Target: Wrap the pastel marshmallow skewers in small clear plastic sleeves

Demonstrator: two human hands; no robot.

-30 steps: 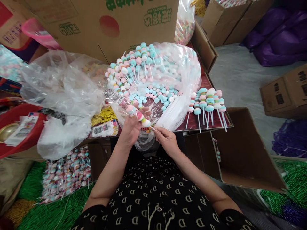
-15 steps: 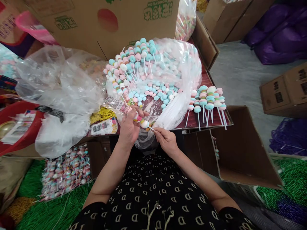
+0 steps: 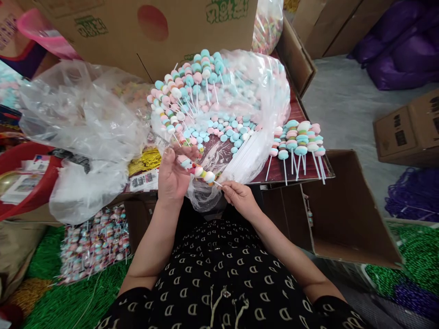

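Glossy clear plastic bag, matt corrugated cardboard box, matt marshmallow pieces, smooth white sticks

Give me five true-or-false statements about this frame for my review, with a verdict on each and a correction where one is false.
1. The left hand holds a pastel marshmallow skewer. True.
2. The right hand lies flat on the table. False: it pinches the skewer's white stick.
3. More marshmallow skewers lie on the dark red table, to the right of the clear plastic bag. True.
4. The red basin stands to the right of the open cardboard box. False: it is at the far left of the view, and the box is at the right.
5. Purple bags lie at the upper right of the view. True.
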